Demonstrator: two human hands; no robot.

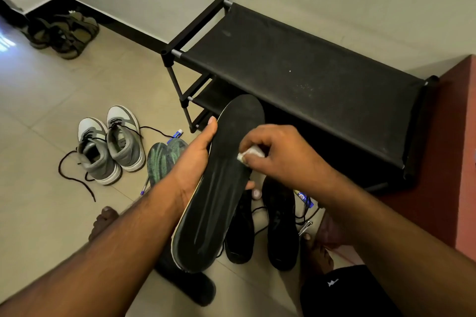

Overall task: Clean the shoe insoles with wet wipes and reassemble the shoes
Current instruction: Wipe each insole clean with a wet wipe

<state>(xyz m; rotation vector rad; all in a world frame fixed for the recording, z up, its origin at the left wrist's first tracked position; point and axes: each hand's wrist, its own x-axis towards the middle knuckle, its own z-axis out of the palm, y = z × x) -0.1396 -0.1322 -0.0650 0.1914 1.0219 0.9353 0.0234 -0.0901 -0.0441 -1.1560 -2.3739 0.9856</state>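
The left hand (198,154) holds a black insole (219,188) from below, thumb along its edge. The right hand (278,154) is closed on a white wipe (251,153), pressing it on the insole. Black shoes (280,226) sit under the hands, grey shoes (110,144) to the left.

We are reaching both bare forearms forward and down from the bottom of the view, the left one running up from the lower left and the right one coming in from the lower right, so that the two hands are meeting near the middle. Our left hand (198,154) is lying palm-up and curled in a grip, its thumb stretching straight up and its fingertips (250,185) showing on the far side. Our right hand (278,152) is arching palm-down with the wrist bent, its fingers bunching together in a pinch.
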